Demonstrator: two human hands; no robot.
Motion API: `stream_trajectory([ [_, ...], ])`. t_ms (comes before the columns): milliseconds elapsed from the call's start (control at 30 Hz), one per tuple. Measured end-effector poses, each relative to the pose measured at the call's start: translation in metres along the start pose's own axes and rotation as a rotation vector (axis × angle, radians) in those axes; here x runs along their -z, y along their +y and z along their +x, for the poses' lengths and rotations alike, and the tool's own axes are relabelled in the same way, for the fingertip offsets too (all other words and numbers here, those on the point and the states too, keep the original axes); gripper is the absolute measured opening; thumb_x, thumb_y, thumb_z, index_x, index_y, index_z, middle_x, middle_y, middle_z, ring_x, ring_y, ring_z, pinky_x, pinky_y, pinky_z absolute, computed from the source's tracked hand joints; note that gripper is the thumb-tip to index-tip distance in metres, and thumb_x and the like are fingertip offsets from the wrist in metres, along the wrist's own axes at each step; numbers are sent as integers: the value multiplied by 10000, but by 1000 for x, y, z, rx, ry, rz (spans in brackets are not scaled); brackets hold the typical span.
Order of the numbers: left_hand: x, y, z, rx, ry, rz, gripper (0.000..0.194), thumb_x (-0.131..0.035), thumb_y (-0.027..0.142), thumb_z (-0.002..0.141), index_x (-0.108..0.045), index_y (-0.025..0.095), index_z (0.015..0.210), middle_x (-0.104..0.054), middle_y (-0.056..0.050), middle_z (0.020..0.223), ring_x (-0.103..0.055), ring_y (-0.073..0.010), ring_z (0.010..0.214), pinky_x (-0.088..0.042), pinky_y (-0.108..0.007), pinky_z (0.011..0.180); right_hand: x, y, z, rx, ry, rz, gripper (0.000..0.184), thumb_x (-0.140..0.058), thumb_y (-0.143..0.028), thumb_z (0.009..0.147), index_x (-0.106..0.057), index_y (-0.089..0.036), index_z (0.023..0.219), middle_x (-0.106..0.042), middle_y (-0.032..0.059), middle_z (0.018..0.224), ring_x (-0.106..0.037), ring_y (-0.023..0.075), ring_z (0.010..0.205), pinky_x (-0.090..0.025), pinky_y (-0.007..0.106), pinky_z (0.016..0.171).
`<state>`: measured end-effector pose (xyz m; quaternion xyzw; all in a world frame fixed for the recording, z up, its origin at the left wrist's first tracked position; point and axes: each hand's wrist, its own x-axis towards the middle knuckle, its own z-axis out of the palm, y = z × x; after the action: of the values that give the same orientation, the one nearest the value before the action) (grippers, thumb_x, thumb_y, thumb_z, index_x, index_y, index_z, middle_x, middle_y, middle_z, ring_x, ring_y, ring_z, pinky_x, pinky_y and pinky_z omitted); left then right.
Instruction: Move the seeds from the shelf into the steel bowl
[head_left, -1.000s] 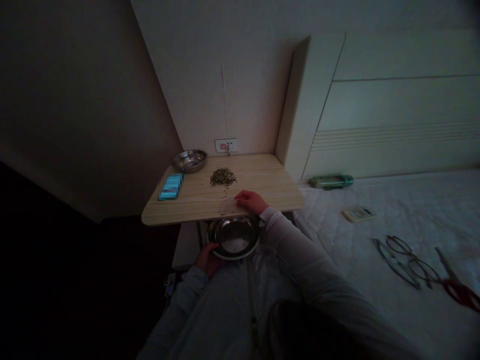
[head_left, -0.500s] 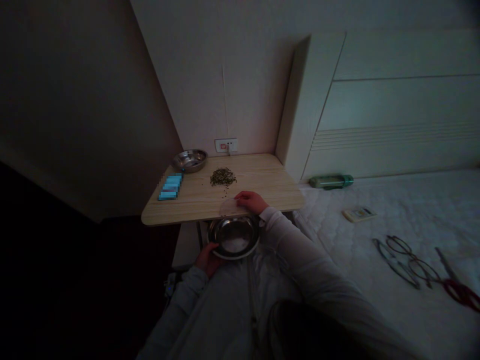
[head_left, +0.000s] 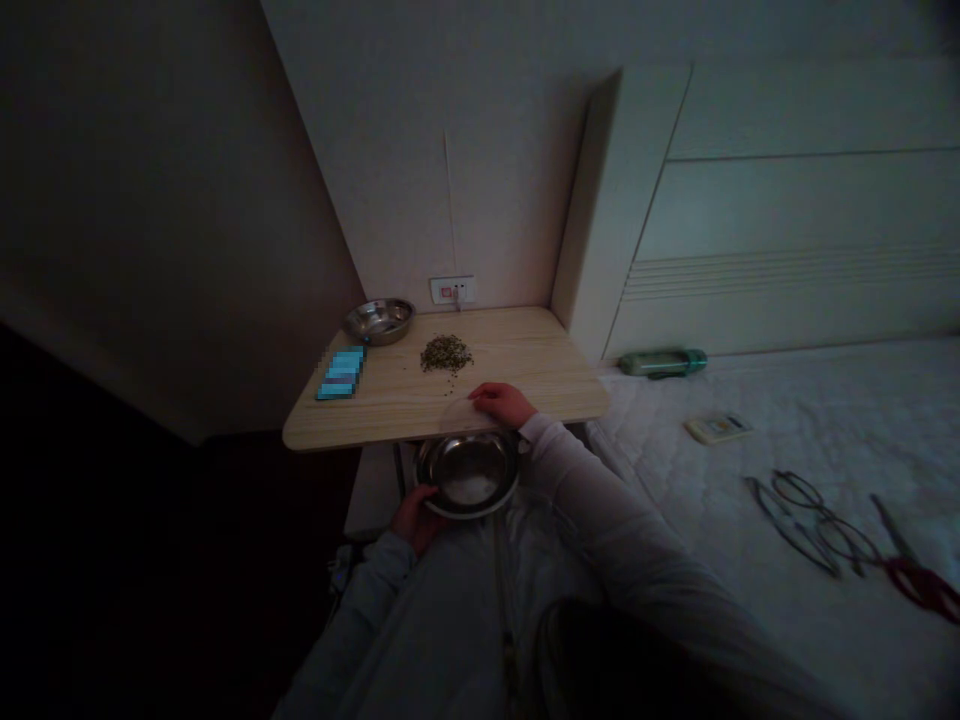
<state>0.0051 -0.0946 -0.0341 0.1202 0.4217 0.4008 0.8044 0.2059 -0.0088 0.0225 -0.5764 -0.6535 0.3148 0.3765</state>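
Dark specks gone from front edge, pale wooden table [head_left: 525, 350]. Left hand [head_left: 415, 520]: gripping round steel bowl [head_left: 499, 475], best kept beneath. Right hand [head_left: 504, 403]: pinching clear disc [head_left: 454, 412].

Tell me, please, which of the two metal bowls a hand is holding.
The nearer bowl, by the front edge of the table, with the left hand on its rim; the far bowl stands untouched at the table's back left.

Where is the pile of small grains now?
In the head view, the grain pile lies on the wooden table, just left of picture centre, between the far bowl and the right hand.
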Motion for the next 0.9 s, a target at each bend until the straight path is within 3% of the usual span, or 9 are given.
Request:
stream_trajectory([
  [367, 3, 0, 4, 8, -18, 15, 143, -444, 97, 697, -546, 137, 788, -658, -42, 646, -608, -211, 814, -471, -345, 765, 1, -1, 1, -21, 3, 112, 164, -504, -162, 624, -640, -170, 715, -603, -24, 635, -517, 102, 626, -391, 210, 618],
  [600, 2, 0, 2, 6, -7, -17, 208, -450, 86, 687, -545, 138, 865, -663, -44, 679, -603, -225, 850, -473, -360, 770, 5, 3, 8, -37, 318, 200, 225, -446, -214, 714, -573, -146, 887, -601, -5, 673, -541, 99, 678, -410, 225, 704],
  [767, 0, 1, 1, 38, -19, -29, 274, -452, 98, 683, -542, 127, 940, -669, -72, 766, -570, -256, 930, -465, -388, 782, 3, 3, 15, -102, 344, 114, 272, -441, -272, 761, -533, -164, 993, -635, 25, 749, -561, 107, 697, -414, 243, 710],
  [900, 0, 0, 1, 31, -19, -15, 212, -449, 103, 690, -549, 127, 875, -664, -57, 710, -586, -238, 893, -460, -381, 788, -3, 2, 24, -97, 352, 46, 276, -439, -280, 773, -525, -175, 1015, -647, 26, 763, -572, 117, 740, -412, 249, 724],
])
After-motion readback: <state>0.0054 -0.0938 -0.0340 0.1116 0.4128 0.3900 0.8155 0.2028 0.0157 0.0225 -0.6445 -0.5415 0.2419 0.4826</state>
